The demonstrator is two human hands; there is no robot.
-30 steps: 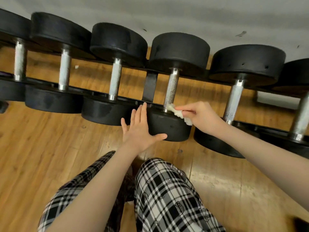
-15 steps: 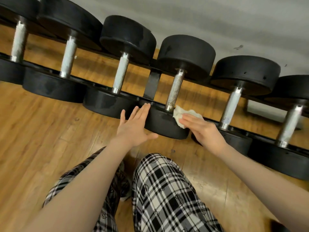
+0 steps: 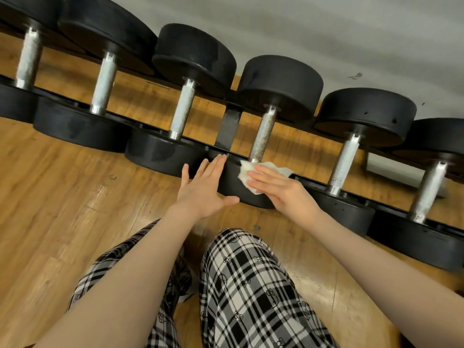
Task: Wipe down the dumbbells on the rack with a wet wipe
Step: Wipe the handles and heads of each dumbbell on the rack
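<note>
The right hand has slid the wet wipe off the handle onto the dumbbell's near head, pressing flat-fingered; left hand braces, fingers straight. Next: sweep round the head.

Glossy wooden plank floor meets a grey wall (scuffed), with plaid trousers below.

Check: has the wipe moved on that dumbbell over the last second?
Yes. The wet wipe went from the handle base down onto the near head, under the right hand.
</note>
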